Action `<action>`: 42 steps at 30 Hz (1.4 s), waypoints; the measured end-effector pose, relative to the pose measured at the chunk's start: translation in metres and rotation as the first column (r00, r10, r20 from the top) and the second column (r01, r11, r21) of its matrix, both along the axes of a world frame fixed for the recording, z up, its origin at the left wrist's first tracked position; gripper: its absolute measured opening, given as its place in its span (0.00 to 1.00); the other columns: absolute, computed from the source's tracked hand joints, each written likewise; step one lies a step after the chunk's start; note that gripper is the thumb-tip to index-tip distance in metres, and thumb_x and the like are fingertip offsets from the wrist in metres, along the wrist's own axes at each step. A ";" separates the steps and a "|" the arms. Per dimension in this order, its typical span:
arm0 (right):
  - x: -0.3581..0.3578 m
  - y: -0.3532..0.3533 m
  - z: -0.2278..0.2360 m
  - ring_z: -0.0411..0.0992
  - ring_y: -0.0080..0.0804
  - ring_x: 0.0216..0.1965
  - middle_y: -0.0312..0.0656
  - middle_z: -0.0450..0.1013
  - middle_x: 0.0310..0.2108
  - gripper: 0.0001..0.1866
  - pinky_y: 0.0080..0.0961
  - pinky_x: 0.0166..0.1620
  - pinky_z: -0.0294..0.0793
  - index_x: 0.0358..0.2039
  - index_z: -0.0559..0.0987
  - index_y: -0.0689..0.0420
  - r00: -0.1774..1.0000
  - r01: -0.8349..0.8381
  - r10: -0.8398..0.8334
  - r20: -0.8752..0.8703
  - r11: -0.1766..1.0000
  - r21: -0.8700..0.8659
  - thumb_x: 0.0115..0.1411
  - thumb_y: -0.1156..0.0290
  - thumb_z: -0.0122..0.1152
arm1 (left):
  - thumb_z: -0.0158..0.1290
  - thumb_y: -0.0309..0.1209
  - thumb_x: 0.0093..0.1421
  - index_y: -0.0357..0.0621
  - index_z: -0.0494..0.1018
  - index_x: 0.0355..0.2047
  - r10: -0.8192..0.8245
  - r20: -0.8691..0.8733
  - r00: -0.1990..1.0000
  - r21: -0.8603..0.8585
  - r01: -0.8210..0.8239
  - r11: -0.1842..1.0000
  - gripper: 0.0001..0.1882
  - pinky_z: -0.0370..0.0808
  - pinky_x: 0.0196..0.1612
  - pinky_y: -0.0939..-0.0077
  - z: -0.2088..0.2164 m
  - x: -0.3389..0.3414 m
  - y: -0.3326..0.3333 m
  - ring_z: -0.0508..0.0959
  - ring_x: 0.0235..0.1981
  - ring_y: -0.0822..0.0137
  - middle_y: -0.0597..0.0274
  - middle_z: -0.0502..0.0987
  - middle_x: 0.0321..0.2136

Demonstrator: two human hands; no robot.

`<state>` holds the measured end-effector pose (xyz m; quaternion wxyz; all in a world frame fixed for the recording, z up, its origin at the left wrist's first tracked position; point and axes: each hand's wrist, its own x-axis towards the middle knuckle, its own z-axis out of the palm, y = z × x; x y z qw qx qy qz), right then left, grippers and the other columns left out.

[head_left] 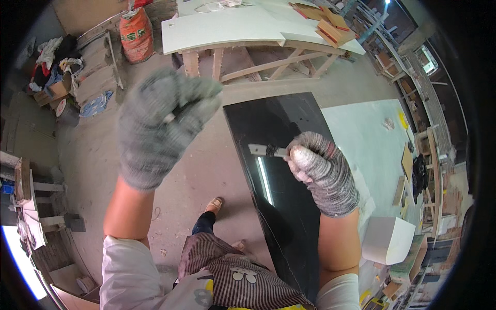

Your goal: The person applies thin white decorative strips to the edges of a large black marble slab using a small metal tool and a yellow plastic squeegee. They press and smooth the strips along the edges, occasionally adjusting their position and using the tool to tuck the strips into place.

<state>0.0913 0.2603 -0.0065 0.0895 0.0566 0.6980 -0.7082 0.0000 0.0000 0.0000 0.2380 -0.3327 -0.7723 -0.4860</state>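
Right hand: right of centre, over the black panel; grip clamped on one end of the strip.
Strip: centre of frame, pale and flat, dark band around it, pointing left out of the fist; contact with the panel cannot be confirmed.
Slip: held at one end only; a loose pinch could, in my judgement, let it twist or drop.
Panel surface: glossy; a falling strip, or a hard corner dragged across, would probably mark it.
Left hand: left of centre, raised, apart from the strip, fingers curled; cannot tell whether the grip holds anything.
Gloves: knitted; a rough edge could snag the yarn. Pale fingertips show on the right hand; if bare, a sharp edge could cut them.
Shoe: lower centre, left of the panel; a careless sidestep could jar the panel.
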 end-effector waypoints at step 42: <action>-0.042 -0.094 0.108 0.74 0.30 0.30 0.41 0.76 0.25 0.15 0.28 0.38 0.74 0.33 0.80 0.60 0.716 -0.638 0.671 0.193 0.516 0.572 0.60 0.59 0.63 | 0.59 0.42 0.61 0.32 0.79 0.39 -0.812 0.569 0.132 0.654 0.525 0.544 0.21 0.75 0.44 0.69 -0.067 0.033 -0.076 0.79 0.36 0.64 0.55 0.81 0.33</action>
